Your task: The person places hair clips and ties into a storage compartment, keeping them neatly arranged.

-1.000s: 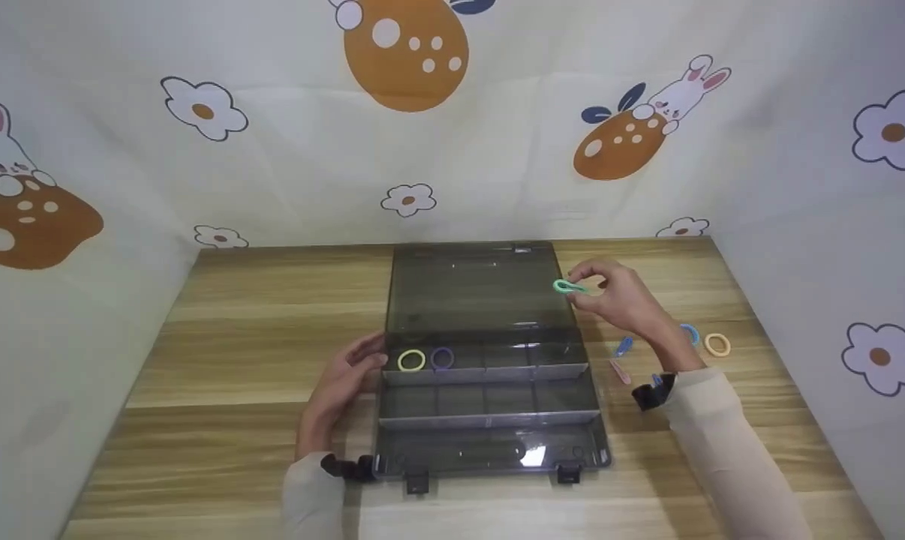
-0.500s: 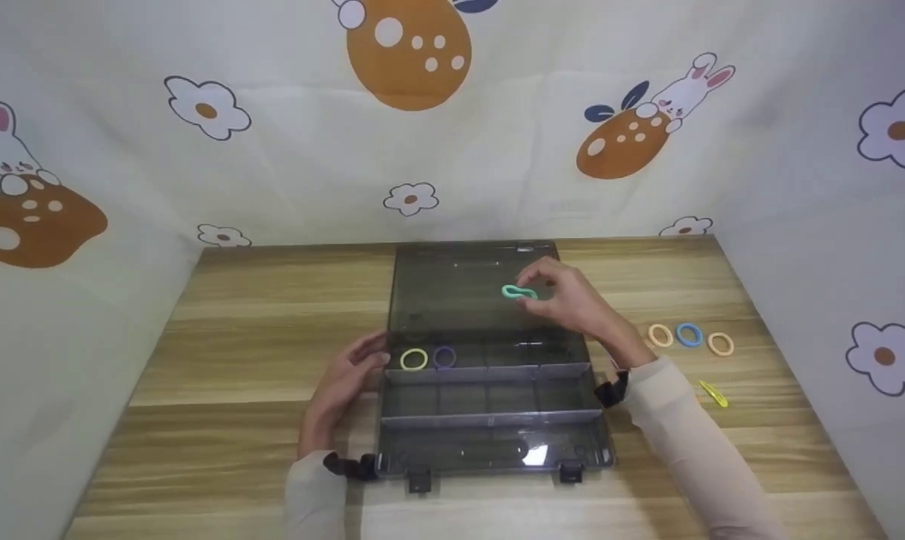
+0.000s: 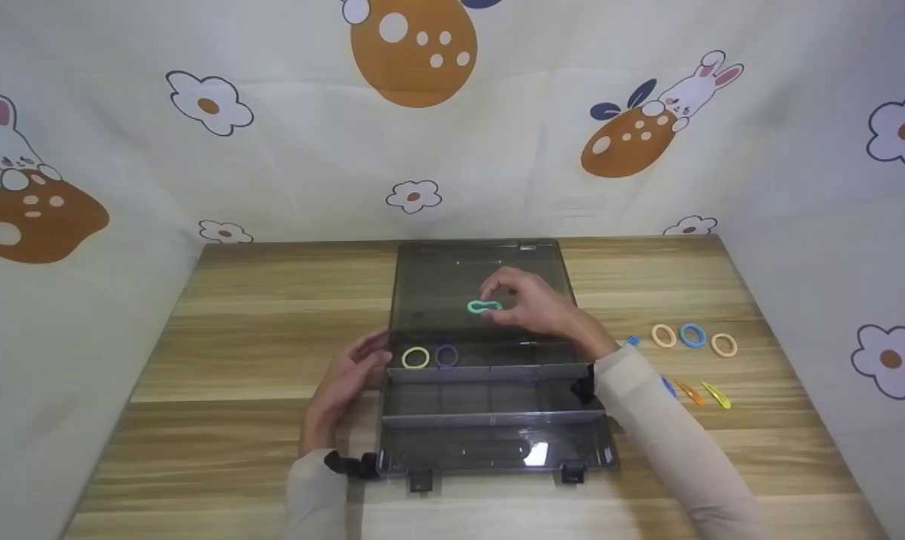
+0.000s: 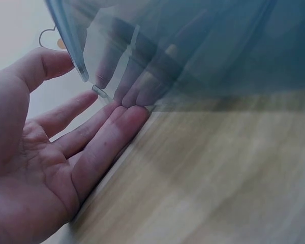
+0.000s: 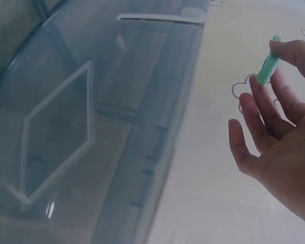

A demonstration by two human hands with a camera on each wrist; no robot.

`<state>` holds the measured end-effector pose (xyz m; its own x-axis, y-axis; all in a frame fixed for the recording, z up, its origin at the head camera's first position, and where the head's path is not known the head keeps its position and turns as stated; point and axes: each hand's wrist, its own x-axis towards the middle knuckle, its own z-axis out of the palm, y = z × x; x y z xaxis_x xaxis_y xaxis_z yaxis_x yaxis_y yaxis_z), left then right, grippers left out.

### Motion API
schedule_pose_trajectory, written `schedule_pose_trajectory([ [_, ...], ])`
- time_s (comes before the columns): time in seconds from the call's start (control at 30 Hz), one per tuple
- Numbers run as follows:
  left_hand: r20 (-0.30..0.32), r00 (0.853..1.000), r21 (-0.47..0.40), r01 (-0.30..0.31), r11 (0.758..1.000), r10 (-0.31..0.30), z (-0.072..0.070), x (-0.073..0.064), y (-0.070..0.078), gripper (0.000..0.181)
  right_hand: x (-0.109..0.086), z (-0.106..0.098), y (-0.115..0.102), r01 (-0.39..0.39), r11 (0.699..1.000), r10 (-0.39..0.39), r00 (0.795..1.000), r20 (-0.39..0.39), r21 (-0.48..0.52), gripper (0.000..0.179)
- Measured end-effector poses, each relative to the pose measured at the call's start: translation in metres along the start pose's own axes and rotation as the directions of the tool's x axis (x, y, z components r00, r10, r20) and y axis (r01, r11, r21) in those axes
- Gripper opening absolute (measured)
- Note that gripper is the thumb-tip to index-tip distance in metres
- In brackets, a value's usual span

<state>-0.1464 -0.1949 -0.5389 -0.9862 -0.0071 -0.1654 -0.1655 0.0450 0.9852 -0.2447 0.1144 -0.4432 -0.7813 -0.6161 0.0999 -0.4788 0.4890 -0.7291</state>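
Note:
A smoky see-through compartment box [image 3: 490, 439] lies on the wooden table with its lid [image 3: 430, 274] laid back. My right hand [image 3: 531, 300] pinches a mint-green hair tie [image 5: 267, 71] between thumb and fingers, squeezed narrow, above the lid near the hinge. My left hand [image 3: 344, 382] rests at the box's left side; in the left wrist view its straight fingers [image 4: 109, 137] touch the wall and the thumb is near the edge. A yellow hair tie [image 3: 404, 358] and a purple one [image 3: 437, 357] lie in adjoining back-row compartments.
Right of the box lie a blue hair tie [image 3: 682, 336] and two peach hair ties [image 3: 654, 337]. Orange [image 3: 690, 392], yellow [image 3: 717, 395] and blue [image 3: 668, 387] hair clips lie nearer the front, partly behind the right sleeve. A patterned curtain [image 3: 310, 172] surrounds the table.
My right hand has carried the green hair tie leftward from the lid's right edge to over its middle, and slightly nearer the compartments. My left hand has stayed at the box's side.

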Motion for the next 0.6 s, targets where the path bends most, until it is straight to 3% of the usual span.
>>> schedule_pose_trajectory([
  [0.2, -0.001, 1.000, -0.009, -0.007, 1.000, 0.007, 0.000, 0.000, 0.000, 0.051, 0.007, 0.007, 0.008, 0.030, 0.999, -0.028, 0.996, 0.084, -0.024, 0.015],
  [0.4, -0.003, 1.000, -0.013, -0.010, 1.000, 0.010, 0.000, 0.000, -0.001, 0.050, 0.011, 0.012, 0.012, 0.065, 0.996, -0.051, 0.975, 0.214, -0.056, 0.017],
  [0.6, 0.004, 1.000, -0.018, -0.008, 1.000, 0.009, 0.000, 0.000, 0.000, 0.051, 0.011, 0.016, 0.015, 0.098, 0.993, -0.076, 0.962, 0.263, -0.071, 0.021],
])
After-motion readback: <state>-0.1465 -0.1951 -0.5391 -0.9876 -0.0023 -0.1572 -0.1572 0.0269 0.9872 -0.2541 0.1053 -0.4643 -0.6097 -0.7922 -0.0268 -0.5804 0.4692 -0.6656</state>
